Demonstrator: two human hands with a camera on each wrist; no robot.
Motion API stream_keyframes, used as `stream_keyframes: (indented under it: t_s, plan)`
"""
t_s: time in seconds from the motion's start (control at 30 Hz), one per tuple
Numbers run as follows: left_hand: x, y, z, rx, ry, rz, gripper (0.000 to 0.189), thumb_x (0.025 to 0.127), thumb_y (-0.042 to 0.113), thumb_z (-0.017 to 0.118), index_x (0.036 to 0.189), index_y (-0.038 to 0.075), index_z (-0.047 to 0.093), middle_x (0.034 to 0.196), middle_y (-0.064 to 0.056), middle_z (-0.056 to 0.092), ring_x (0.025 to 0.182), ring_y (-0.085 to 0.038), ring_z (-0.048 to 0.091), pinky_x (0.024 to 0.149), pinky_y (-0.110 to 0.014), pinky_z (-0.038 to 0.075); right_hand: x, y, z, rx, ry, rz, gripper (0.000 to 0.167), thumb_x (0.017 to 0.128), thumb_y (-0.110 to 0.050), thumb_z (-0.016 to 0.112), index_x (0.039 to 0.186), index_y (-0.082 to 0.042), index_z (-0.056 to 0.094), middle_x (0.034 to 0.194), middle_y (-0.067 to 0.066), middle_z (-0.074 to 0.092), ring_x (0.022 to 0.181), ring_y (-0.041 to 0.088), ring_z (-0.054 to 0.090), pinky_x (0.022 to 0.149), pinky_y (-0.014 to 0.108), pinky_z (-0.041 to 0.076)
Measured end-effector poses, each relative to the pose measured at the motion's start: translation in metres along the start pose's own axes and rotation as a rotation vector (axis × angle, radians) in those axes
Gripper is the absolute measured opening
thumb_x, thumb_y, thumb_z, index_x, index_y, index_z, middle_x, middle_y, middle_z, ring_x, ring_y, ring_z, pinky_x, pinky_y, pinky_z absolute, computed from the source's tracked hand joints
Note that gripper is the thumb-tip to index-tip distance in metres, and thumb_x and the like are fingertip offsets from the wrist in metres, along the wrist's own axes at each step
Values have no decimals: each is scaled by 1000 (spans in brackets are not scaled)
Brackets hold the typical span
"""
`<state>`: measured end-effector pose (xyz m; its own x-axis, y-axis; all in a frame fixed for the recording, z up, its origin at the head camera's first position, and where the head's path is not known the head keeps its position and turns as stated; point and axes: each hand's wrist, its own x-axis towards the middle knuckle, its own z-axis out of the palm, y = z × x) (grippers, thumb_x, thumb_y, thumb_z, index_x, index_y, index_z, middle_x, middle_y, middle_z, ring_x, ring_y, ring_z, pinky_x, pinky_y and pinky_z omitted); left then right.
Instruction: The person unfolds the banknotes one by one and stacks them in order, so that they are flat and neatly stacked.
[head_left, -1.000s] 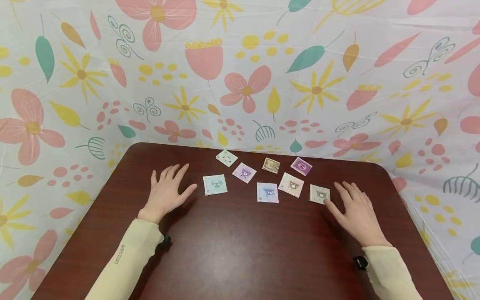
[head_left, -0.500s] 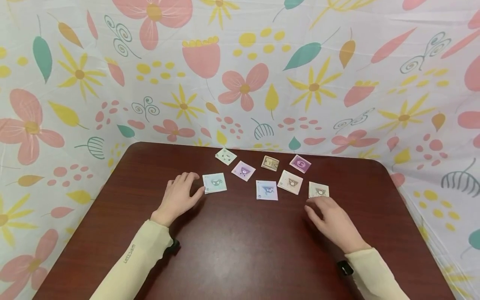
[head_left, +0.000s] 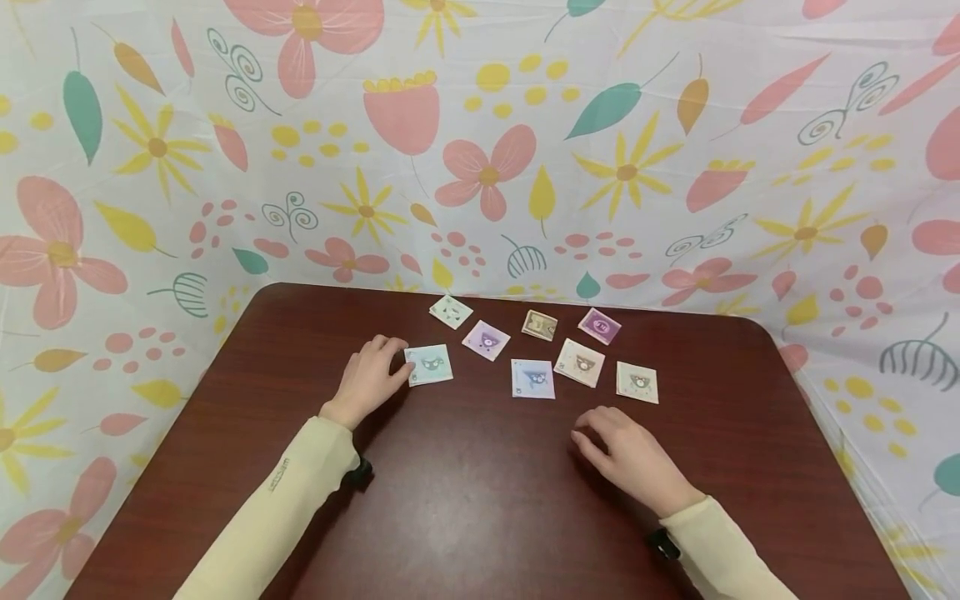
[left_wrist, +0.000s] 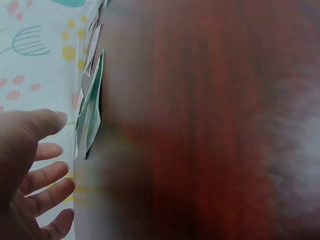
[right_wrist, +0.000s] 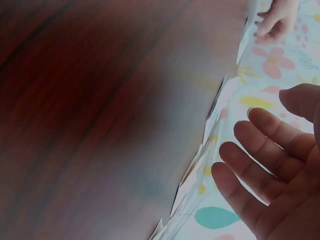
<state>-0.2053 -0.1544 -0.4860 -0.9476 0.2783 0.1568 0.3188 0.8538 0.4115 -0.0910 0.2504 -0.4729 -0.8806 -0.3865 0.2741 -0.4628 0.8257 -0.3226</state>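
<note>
My left hand (head_left: 367, 383) is at the left edge of a pale teal folded paper square (head_left: 431, 365), its thumb beside the corner. In the left wrist view the left hand (left_wrist: 37, 175) has its thumb and fingers loosely spread, and the teal square (left_wrist: 92, 117) gapes along a fold. Over the tabletop, below the blue square (head_left: 533, 379) and the pale green one (head_left: 637, 383), my right hand (head_left: 630, 454) holds nothing. Its fingers are loosely bent and apart in the right wrist view. A beige square (head_left: 580, 363) and a lilac one (head_left: 486, 341) lie farther back.
Along the back of the dark red-brown table (head_left: 465, 500) lie a white-green square (head_left: 452, 312), a brown one (head_left: 540, 325) and a purple one (head_left: 600, 326). A flower-patterned cloth (head_left: 487, 100) hangs right behind the table edge and along both sides.
My left hand has moved right, up to the teal square. The right hand has left the pale green square, moving left and toward me. The paper squares lie as before.
</note>
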Motion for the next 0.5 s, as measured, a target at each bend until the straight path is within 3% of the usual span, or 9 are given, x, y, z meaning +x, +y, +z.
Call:
stream_keyframes:
  t_s: [0.23,0.5]
  plan:
    - [16,-1,4,-33,-69,-58,43,98,29,75,132,3,66,125,-20,62,108,-38,61,91,-55,51,2,-6,6,-8,-22,-30,9,93,-18,79,97,-19,71,93,-11,64,89,9,61,78,35,56]
    - [23,3,3,-85,-134,-124,40,96,25,78,126,1,67,123,-20,61,111,-38,61,93,-52,52,1,-8,6,-16,-21,-52,10,93,-19,79,95,-21,69,91,-12,61,88,8,60,77,34,55]
